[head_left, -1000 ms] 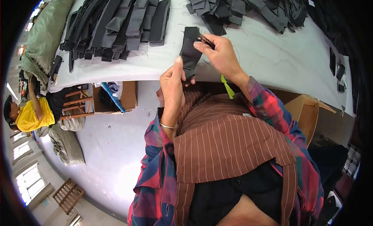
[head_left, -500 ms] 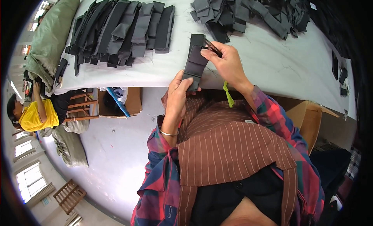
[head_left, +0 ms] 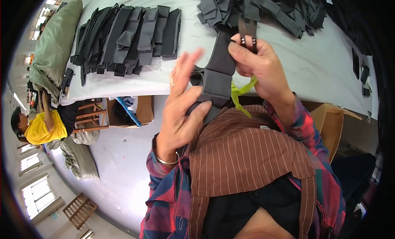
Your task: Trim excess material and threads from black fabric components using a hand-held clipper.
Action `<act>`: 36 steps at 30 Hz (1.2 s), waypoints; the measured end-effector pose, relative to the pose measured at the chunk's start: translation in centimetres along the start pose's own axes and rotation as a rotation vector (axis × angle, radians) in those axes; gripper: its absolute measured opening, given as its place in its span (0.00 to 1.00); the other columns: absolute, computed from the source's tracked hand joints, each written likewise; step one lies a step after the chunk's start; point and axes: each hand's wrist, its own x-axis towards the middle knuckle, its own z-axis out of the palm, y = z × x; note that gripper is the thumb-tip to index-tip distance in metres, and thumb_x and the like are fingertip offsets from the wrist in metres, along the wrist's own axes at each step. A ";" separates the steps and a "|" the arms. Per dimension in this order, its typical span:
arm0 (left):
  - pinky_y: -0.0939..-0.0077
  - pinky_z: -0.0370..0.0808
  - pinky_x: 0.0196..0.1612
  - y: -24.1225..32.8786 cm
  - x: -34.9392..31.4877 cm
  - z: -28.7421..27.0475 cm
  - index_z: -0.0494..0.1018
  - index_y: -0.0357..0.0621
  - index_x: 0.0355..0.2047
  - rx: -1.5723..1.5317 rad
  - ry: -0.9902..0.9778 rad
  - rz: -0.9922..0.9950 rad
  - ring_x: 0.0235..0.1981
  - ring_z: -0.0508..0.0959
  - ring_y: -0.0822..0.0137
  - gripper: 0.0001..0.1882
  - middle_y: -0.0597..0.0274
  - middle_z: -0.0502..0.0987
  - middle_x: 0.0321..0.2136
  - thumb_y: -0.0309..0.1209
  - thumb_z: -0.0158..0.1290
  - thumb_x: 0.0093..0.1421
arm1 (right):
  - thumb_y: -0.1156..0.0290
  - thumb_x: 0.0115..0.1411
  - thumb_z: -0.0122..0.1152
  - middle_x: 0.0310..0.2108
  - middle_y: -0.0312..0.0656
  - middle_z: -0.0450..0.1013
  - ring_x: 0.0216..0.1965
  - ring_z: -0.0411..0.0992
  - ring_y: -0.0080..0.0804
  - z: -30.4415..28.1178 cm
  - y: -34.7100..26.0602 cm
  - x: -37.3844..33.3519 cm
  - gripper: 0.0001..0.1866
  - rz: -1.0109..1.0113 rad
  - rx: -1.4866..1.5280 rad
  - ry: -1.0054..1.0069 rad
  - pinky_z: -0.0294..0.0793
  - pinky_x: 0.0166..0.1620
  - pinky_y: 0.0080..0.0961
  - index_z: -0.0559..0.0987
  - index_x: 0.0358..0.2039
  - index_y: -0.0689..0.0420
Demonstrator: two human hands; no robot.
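Note:
A black sewn fabric piece (head_left: 218,84), folded and stitched in sections, is stretched between my two hands above the table's near edge. My left hand (head_left: 179,105) pinches its lower part between thumb and forefinger; the other fingers are raised and blurred. My right hand (head_left: 261,64) grips the upper end with the thumb. Tucked in that same hand is a pair of dark thread snips (head_left: 247,30), blades pointing away from me. A yellow-green ribbon (head_left: 242,91) hangs below the right palm; what it is tied to is hidden.
On the white-covered table (head_left: 144,80) lie a row of black fabric strips (head_left: 127,39) at left and a loose heap of black pieces (head_left: 267,8) at far right. A green sack (head_left: 55,41) stands left. Beyond sits a person in yellow (head_left: 47,126). Cardboard box (head_left: 144,109) below.
The fabric piece has come closer and is now drawn out longer between both hands. My right hand has moved right, its snips turned away from me. My left hand's outer fingers have lifted.

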 end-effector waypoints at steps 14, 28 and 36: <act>0.87 0.70 0.38 -5.2 -1.6 3.1 0.71 0.35 0.41 -0.708 0.313 -0.421 0.34 0.71 0.80 0.09 0.67 0.75 0.35 0.26 0.51 0.61 | 0.62 0.53 0.64 0.29 0.36 0.75 0.28 0.73 0.28 -2.3 2.5 -0.1 0.12 -0.443 -0.783 -0.066 0.70 0.35 0.24 0.79 0.36 0.54; 0.85 0.70 0.41 -4.9 -1.2 3.0 0.71 0.36 0.41 -0.775 0.279 -0.483 0.35 0.72 0.79 0.10 0.66 0.75 0.34 0.26 0.52 0.60 | 0.72 0.47 0.66 0.21 0.32 0.72 0.23 0.65 0.28 -2.3 2.5 -0.3 0.07 -0.638 -1.001 -0.229 0.60 0.31 0.24 0.81 0.29 0.53; 0.86 0.70 0.39 -5.0 -1.4 3.0 0.71 0.36 0.39 -0.719 0.241 -0.473 0.34 0.72 0.80 0.08 0.66 0.76 0.34 0.26 0.54 0.59 | 0.68 0.49 0.66 0.23 0.33 0.75 0.24 0.70 0.30 -1.9 2.6 -0.7 0.06 -0.545 -0.860 -0.088 0.67 0.30 0.24 0.80 0.27 0.53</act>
